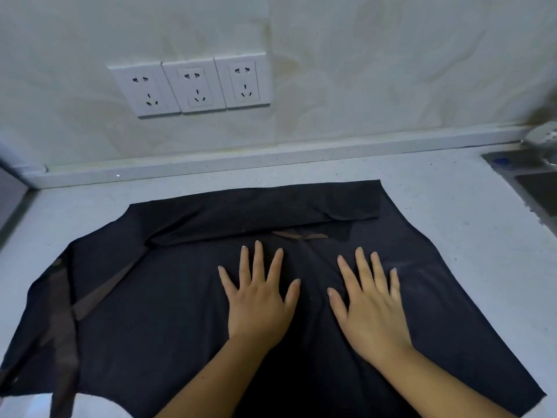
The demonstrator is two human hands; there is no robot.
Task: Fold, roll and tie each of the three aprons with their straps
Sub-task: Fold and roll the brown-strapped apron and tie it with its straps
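A dark navy apron (156,312) lies spread flat on the white counter (437,188). Its far edge is folded toward me in a band (256,209). Brown straps show on the cloth: one runs diagonally at the left (99,294), a wider one hangs off the near left corner (64,357), and a short piece (301,235) peeks from under the fold. My left hand (259,297) and my right hand (369,303) press palm-down on the middle of the apron, fingers straight and spread. Only one apron is in view.
A tiled wall with three white sockets (193,86) rises behind the counter. A steel sink (539,188) with a drain fitting (545,137) sits at the right edge. The counter's left end drops off near a grey surface (12,194).
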